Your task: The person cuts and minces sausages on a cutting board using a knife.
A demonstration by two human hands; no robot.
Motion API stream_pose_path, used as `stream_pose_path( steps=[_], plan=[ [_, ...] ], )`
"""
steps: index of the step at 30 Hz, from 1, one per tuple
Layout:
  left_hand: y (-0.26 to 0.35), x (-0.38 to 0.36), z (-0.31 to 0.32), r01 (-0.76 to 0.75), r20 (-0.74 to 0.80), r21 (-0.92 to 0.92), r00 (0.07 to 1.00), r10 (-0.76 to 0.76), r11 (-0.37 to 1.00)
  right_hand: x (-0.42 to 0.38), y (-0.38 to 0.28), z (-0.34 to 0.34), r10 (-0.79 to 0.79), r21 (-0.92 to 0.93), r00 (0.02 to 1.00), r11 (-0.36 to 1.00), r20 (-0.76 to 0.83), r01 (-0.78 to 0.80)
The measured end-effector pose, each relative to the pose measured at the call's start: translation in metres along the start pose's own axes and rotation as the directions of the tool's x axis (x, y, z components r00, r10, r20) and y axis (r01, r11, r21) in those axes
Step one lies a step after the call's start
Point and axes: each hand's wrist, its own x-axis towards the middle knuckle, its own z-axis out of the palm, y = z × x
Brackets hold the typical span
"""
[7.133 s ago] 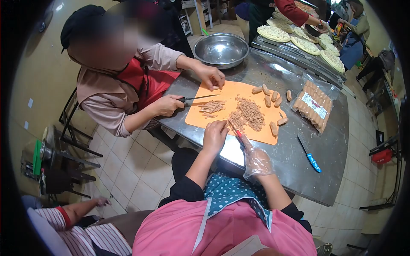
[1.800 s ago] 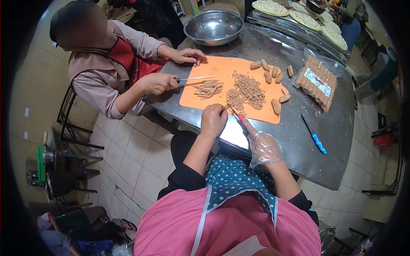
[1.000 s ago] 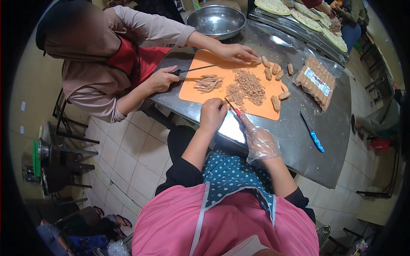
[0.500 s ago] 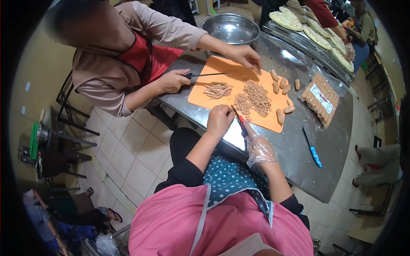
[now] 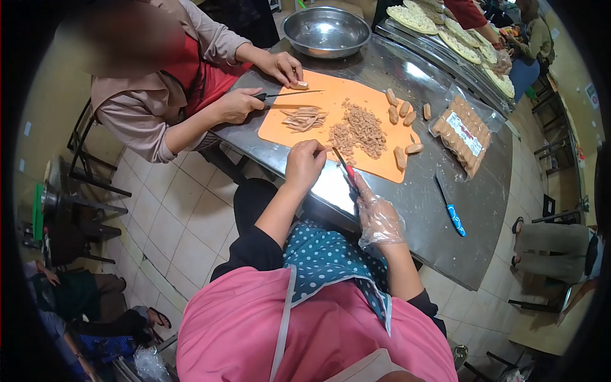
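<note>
My right hand (image 5: 378,215), in a clear plastic glove, grips a knife (image 5: 351,173) with a red handle, its blade pointing up and left over the near edge of the orange cutting board (image 5: 331,91). Close to the blade tip is my bare left hand (image 5: 305,164), fingers curled together at the board's near edge; what they hold, if anything, is hidden. Beyond my hands lies a heap of diced sausage (image 5: 361,130), with sausage strips (image 5: 304,119) to its left. Several short sausage pieces (image 5: 400,158) rest along the board's right side.
Across the table, a co-worker's hand (image 5: 240,106) holds a black-handled knife, the other touches a sausage piece (image 5: 299,85). A blue-handled knife (image 5: 456,220) and a sausage pack (image 5: 464,135) lie right. A steel bowl (image 5: 326,32) and topped flat bases (image 5: 459,46) stand behind.
The co-worker's reaching hand has drawn back from the sausage pieces to the board's left, now with a sausage piece at its fingers. The whole view has shifted slightly; my hands remain by the board's edge.
</note>
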Motion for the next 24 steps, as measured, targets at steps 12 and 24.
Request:
stream_pose_path(
  steps=[12,24],
  plan=[
    [-0.002,-0.001,0.003,0.080,-0.016,-0.025,0.997,-0.080,0.997,0.020,-0.009,0.007,-0.009,-0.159,0.999,0.987,0.035,0.014],
    [0.004,0.002,0.000,0.159,0.041,-0.058,0.987,-0.157,0.985,0.013,-0.010,-0.011,0.032,-0.142,0.989,0.990,0.142,-0.012]
  ],
)
